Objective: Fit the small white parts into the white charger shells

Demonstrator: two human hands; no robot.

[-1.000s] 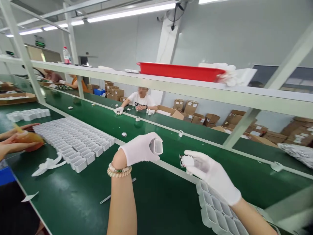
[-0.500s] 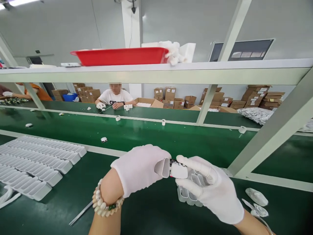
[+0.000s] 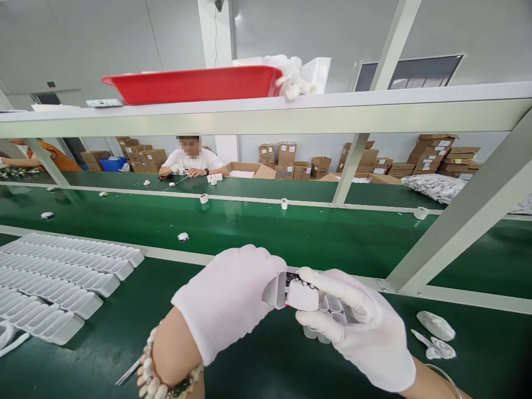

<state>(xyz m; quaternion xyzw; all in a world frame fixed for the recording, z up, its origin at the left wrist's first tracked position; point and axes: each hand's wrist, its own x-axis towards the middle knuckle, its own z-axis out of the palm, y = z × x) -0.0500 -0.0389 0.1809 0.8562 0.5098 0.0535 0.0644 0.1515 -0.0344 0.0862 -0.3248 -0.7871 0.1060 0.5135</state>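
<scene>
My gloved left hand (image 3: 239, 296) grips a white open-ended plastic housing (image 3: 275, 289), its opening turned to the right. From the other side my gloved right hand (image 3: 361, 324) pinches a white block with a black circuit board (image 3: 302, 293) along its top, thumb below and fingers above. The block's left end meets the mouth of the housing; whether it has entered cannot be made out. Below and behind the right fingers stands a small group of white housings (image 3: 316, 333), partly hidden by that hand. Metal tweezers (image 3: 128, 372) lie by my left wrist.
Rows of white housings (image 3: 62, 327) cover the bench at left. A green conveyor (image 3: 245, 227) carries scattered small white parts. A slanted post (image 3: 453, 221) and a shelf with a red tray (image 3: 191, 84) frame the space. A co-worker (image 3: 193, 160) sits opposite. White wrapped items (image 3: 436, 325) lie right.
The view has shifted slightly. Both hands keep their grip, with the board block still at the housing's mouth. Parts on the conveyor appear a little farther right. The co-worker's hands have moved.
</scene>
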